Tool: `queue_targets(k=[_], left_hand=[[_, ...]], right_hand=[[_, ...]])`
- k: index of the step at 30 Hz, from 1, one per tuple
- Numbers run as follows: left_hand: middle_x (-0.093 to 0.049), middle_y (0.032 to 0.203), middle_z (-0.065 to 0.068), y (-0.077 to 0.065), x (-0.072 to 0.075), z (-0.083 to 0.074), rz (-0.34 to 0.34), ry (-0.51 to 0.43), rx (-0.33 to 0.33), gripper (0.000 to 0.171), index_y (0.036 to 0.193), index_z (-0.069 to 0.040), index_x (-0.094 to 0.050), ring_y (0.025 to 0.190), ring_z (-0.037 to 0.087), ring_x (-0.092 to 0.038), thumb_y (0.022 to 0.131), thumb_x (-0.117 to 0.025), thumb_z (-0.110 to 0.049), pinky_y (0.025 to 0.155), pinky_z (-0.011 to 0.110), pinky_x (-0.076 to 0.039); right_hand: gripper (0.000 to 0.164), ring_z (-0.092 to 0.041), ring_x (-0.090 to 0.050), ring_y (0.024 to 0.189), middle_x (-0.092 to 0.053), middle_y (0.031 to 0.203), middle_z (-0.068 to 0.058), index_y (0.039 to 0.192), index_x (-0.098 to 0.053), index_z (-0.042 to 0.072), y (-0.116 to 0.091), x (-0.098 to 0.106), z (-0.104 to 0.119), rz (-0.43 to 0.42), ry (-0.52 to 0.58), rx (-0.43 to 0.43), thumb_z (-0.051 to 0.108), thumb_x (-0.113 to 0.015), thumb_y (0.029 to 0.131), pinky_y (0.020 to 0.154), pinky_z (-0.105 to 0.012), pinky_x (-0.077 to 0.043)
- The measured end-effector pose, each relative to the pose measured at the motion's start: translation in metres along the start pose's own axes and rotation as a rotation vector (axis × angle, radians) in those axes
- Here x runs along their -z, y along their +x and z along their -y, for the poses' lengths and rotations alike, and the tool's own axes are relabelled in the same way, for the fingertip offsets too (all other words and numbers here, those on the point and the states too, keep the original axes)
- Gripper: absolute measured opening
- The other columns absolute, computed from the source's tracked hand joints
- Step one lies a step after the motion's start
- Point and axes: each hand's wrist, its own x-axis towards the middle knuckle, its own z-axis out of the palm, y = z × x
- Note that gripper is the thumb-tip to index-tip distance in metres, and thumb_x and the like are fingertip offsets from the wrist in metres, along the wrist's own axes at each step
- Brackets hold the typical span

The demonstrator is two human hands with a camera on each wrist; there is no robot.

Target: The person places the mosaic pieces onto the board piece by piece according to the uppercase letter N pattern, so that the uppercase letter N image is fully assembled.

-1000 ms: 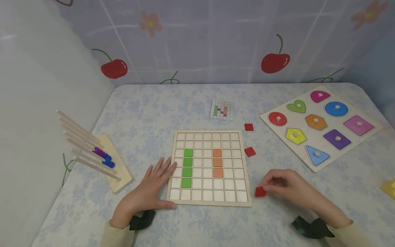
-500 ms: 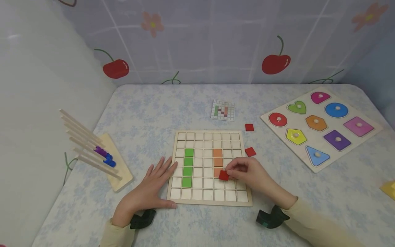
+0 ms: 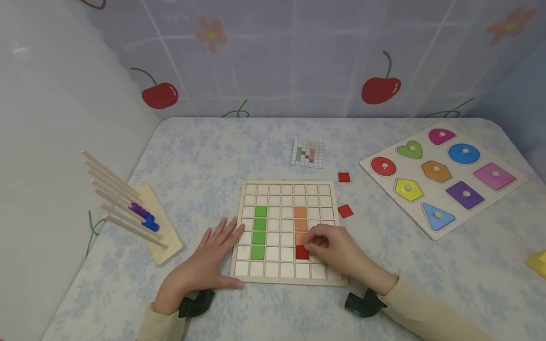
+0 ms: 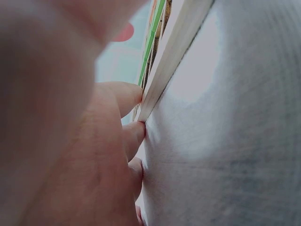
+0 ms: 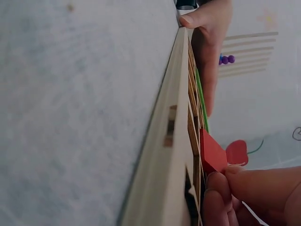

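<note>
A wooden grid board (image 3: 289,280) lies on the table, with a column of green tiles (image 3: 259,224) and a shorter column of orange tiles (image 3: 300,218) set in it. My left hand (image 3: 206,265), fingers spread straight, rests against the board's left edge. The thumb and finger of my right hand (image 3: 339,248) pinch a square red tile (image 3: 302,252) at the cell just below the orange tiles. In the right wrist view that red tile (image 5: 213,151) stands tilted above the grid. Two more red tiles, one upper (image 3: 344,177) and one lower (image 3: 346,210), lie right of the board.
Behind the board lies a small printed pattern card (image 3: 307,153). A knob puzzle board (image 3: 435,227) with coloured shapes occupies the right side. At left stands a wooden peg rack (image 3: 168,246) holding purple and blue pieces. Part of a yellow object (image 3: 536,263) shows at the right edge.
My right hand has carried the red tile from the table right of the board, leftward over the grid to the cell below the orange tiles. My left hand has stayed in place.
</note>
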Motion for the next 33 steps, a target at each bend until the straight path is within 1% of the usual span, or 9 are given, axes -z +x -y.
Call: queue_targets(k=[5,9,12,16,20,24,27,29,33], left_hand=[[-0.004,0.155,0.012,-0.001,-0.002,0.001,0.006,0.002,0.011,0.111,0.151,-0.008,-0.015,0.139,0.033,0.007,0.071,-0.074,-0.056,0.103,0.060,0.002],[-0.005,0.155,0.011,-0.001,-0.003,0.001,0.013,-0.005,0.016,0.111,0.151,-0.008,-0.016,0.139,0.033,0.006,0.070,-0.074,-0.058,0.102,0.061,0.001],[-0.004,0.155,0.010,-0.001,-0.004,0.000,0.016,-0.014,0.021,0.112,0.151,-0.009,-0.016,0.139,0.032,0.006,0.070,-0.074,-0.058,0.103,0.060,0.001],[-0.004,0.155,0.009,-0.001,-0.004,0.000,0.014,-0.014,0.021,0.111,0.151,-0.010,-0.015,0.139,0.031,0.007,0.070,-0.074,-0.058,0.103,0.059,0.002],[-0.003,0.155,0.010,-0.002,-0.003,0.000,0.012,-0.012,0.022,0.112,0.151,-0.009,-0.015,0.139,0.032,0.007,0.070,-0.075,-0.057,0.103,0.059,0.002],[-0.003,0.155,0.010,-0.001,-0.002,0.000,0.007,-0.009,0.025,0.112,0.151,-0.009,-0.015,0.139,0.031,0.007,0.069,-0.075,-0.056,0.103,0.059,0.002],[-0.004,0.155,0.010,-0.001,-0.002,0.001,0.002,-0.010,0.025,0.111,0.151,-0.009,-0.016,0.139,0.031,0.007,0.070,-0.075,-0.057,0.103,0.059,0.002],[-0.004,0.155,0.009,-0.001,-0.003,0.002,0.005,-0.014,0.026,0.111,0.151,-0.010,-0.015,0.139,0.031,0.007,0.070,-0.074,-0.057,0.103,0.060,0.002],[-0.002,0.155,0.008,0.000,-0.003,0.003,0.010,-0.013,0.031,0.111,0.151,-0.010,-0.014,0.139,0.031,0.008,0.070,-0.073,-0.059,0.103,0.059,0.002]], right_hand=[[0.014,-0.006,-0.055,0.068,-0.059,0.077,0.011,0.078,-0.067,0.015,-0.003,-0.003,0.003,0.002,-0.058,0.028,0.002,-0.073,0.080,0.062,-0.024,-0.048],[0.014,-0.005,-0.057,0.070,-0.061,0.079,0.012,0.080,-0.069,0.015,-0.006,-0.004,0.003,0.003,-0.063,0.038,0.001,-0.073,0.080,0.063,-0.024,-0.049],[0.012,-0.005,-0.058,0.073,-0.063,0.081,0.012,0.082,-0.071,0.015,-0.007,0.000,0.002,-0.002,-0.049,0.042,0.003,-0.073,0.080,0.065,-0.024,-0.050],[0.011,-0.010,-0.059,0.076,-0.064,0.085,0.009,0.087,-0.073,0.013,-0.005,0.018,0.000,-0.052,-0.017,0.017,0.004,-0.073,0.081,0.066,-0.025,-0.051],[0.010,-0.016,-0.059,0.078,-0.066,0.089,0.001,0.094,-0.072,0.006,0.000,0.046,-0.006,-0.148,0.018,-0.051,0.005,-0.071,0.084,0.068,-0.026,-0.051],[0.014,-0.017,-0.059,0.085,-0.067,0.095,-0.005,0.101,-0.070,0.004,0.006,0.069,-0.019,-0.264,-0.005,-0.107,0.012,-0.066,0.090,0.072,-0.022,-0.049],[0.019,-0.019,-0.057,0.091,-0.066,0.100,-0.008,0.106,-0.069,0.004,0.006,0.077,-0.029,-0.309,-0.033,-0.135,0.014,-0.063,0.092,0.074,-0.020,-0.047],[0.021,-0.021,-0.055,0.093,-0.065,0.103,-0.009,0.109,-0.067,0.003,0.005,0.078,-0.035,-0.294,-0.048,-0.149,0.011,-0.063,0.091,0.076,-0.023,-0.047],[0.026,-0.024,-0.052,0.093,-0.062,0.110,-0.012,0.115,-0.065,0.002,0.006,0.077,-0.045,-0.226,-0.092,-0.164,0.007,-0.065,0.089,0.077,-0.034,-0.045]])
